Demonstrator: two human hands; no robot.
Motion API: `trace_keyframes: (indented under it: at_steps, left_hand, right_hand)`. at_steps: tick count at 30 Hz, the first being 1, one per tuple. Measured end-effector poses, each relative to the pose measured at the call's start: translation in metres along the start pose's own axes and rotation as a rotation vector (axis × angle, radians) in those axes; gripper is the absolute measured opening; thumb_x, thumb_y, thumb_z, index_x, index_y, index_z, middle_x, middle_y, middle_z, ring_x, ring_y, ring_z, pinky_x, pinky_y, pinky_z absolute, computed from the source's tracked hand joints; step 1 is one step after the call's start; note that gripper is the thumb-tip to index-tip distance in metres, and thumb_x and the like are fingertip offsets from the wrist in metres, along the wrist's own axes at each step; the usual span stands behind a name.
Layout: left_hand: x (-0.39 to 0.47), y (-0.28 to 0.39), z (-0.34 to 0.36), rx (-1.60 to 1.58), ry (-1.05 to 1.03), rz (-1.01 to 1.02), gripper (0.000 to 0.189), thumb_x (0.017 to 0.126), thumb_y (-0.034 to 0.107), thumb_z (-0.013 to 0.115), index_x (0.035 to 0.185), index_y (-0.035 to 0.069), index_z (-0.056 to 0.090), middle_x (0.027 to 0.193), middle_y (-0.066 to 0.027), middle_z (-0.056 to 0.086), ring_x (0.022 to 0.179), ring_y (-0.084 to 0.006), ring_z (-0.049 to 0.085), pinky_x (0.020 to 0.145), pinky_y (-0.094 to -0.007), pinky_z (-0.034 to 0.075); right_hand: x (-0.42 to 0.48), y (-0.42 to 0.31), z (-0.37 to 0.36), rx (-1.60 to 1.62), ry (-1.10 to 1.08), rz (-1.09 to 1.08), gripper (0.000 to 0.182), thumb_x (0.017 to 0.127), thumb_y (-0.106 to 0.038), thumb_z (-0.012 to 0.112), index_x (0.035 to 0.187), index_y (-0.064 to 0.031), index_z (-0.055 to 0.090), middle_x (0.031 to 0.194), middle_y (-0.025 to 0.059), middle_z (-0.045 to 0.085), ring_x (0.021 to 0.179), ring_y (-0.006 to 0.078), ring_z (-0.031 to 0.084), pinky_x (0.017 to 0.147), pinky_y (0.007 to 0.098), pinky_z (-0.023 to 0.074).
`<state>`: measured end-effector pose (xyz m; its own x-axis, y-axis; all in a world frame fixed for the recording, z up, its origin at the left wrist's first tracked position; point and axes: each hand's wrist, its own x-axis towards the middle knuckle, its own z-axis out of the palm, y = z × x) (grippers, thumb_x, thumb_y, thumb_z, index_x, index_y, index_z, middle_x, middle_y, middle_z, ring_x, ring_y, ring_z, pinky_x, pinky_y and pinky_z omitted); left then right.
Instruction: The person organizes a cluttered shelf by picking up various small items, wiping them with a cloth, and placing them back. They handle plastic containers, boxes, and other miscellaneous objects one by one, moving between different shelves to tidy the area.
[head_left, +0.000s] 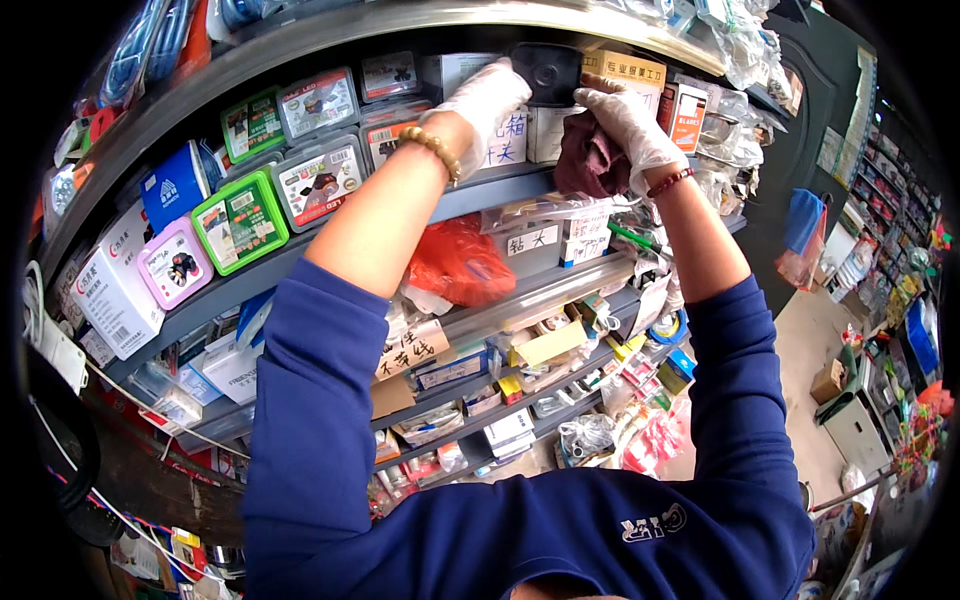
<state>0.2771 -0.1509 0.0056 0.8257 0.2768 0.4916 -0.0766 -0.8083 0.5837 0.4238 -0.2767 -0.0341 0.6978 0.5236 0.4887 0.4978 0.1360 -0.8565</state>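
Observation:
A dark, flat object with a round mark (546, 73) is at the upper shelf, between my two gloved hands. My left hand (489, 101) wears a thin white glove, and its fingertips are at the object's left edge. My right hand (626, 124), gloved the same way, reaches to the object's right side, with a maroon cloth (592, 156) bunched beneath its palm. Behind the hands are a yellow-brown carton (624, 69) and a white box with blue handwriting (508, 142). An orange and white blade box (687, 120) stands right of my right hand.
Clear-lidded boxes of LED headlamps (318, 180) fill the shelf at left, beside a white carton (120, 281). A red plastic bag (459, 262) hangs below my left hand. Lower shelves (480, 420) hold small packaged goods. Bagged items (724, 120) crowd the right end.

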Motion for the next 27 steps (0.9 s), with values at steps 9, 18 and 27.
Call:
trace_keyframes:
  at_steps: [9,18,27]
  left_hand:
    - [0.042,-0.037,0.039,0.040,0.217,0.122,0.041,0.083,0.013,0.046,0.122,0.000,0.052,0.106,-0.0243,0.063,0.101,-0.0370,0.060,0.088,-0.0390,0.045]
    - [0.037,-0.031,0.053,0.004,0.161,-0.062,0.045,0.089,0.017,0.041,0.132,0.003,0.045,0.124,-0.0220,0.056,0.110,-0.0346,0.057,0.095,-0.0376,0.042]
    - [0.025,-0.033,0.045,0.085,0.111,-0.046,0.045,0.085,0.017,0.051,0.127,0.003,0.049,0.116,-0.0234,0.060,0.109,-0.0341,0.059,0.094,-0.0380,0.044]
  right_hand:
    - [0.018,0.007,-0.017,0.157,-0.135,-0.033,0.025,0.086,-0.014,0.065,0.109,-0.0045,0.062,0.093,0.0021,0.065,0.075,0.0113,0.062,0.068,0.0255,0.0513]
    - [0.009,-0.005,-0.007,0.099,-0.021,-0.087,0.058,0.074,-0.031,0.080,0.113,0.0031,0.055,0.087,0.0098,0.067,0.066,0.0145,0.062,0.059,0.0277,0.0525]
    - [0.021,-0.003,0.010,-0.290,0.099,-0.132,0.096,0.062,-0.056,0.082,0.114,0.0146,0.041,0.080,0.0178,0.067,0.070,0.0231,0.067,0.061,0.0324,0.0544]
